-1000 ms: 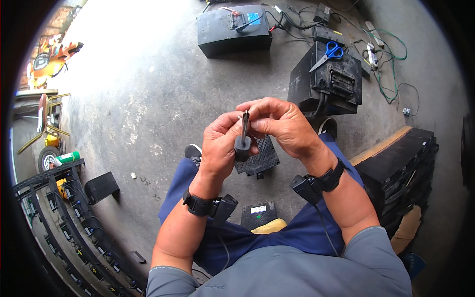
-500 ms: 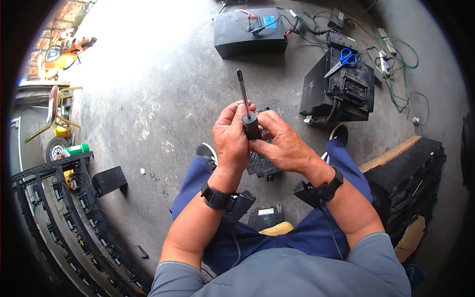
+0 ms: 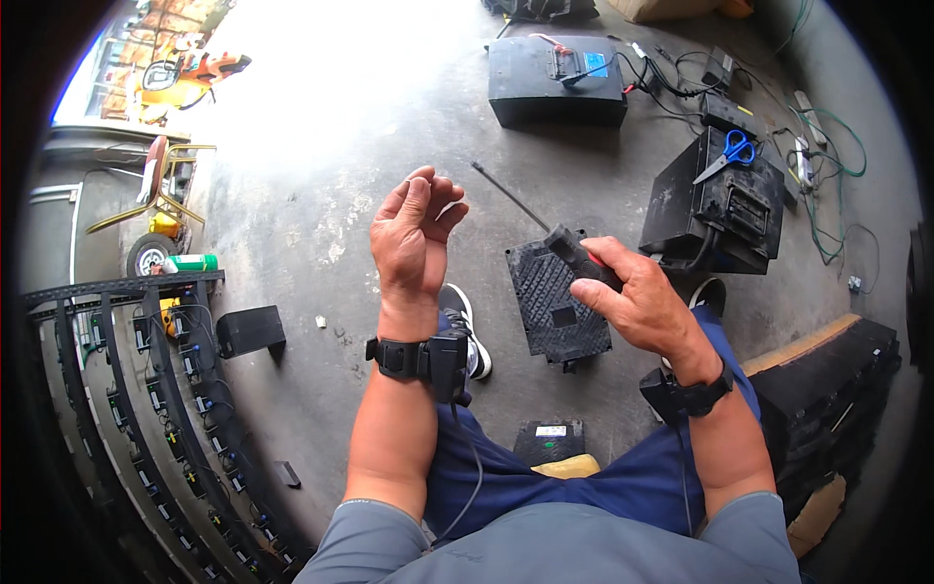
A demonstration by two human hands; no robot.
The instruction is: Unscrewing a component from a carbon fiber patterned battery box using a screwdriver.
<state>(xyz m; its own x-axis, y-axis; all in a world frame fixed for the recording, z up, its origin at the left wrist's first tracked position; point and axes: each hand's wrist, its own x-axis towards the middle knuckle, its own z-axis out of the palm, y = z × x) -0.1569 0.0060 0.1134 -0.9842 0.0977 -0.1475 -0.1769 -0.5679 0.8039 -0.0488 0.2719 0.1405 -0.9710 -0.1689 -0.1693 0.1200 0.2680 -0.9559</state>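
Note:
A screwdriver (image 3: 525,208) with a long dark shank and a black-and-red handle is gripped in my right hand (image 3: 637,302). Its shank slants up and to the left. Below it, between my feet, a black ribbed plastic cover (image 3: 574,338) lies on the floor, partly hidden by the tool and the hand. My left hand (image 3: 413,238) is raised to the left of the screwdriver, apart from it. Its fingers are loosely bent and spread, and no object shows in them.
A black battery case (image 3: 556,86) stands ahead; another black case (image 3: 715,200) carries blue scissors (image 3: 728,156). Cables (image 3: 827,195) trail at the far right. A rack of wired devices (image 3: 126,292) is at left, a black block (image 3: 251,332) beside it. Black boxes (image 3: 827,375) are stacked at right.
My hands have parted. The left has let go of the screwdriver and moved left; the right has carried it right, tilting its shank leftward. The ribbed cover now shows more fully.

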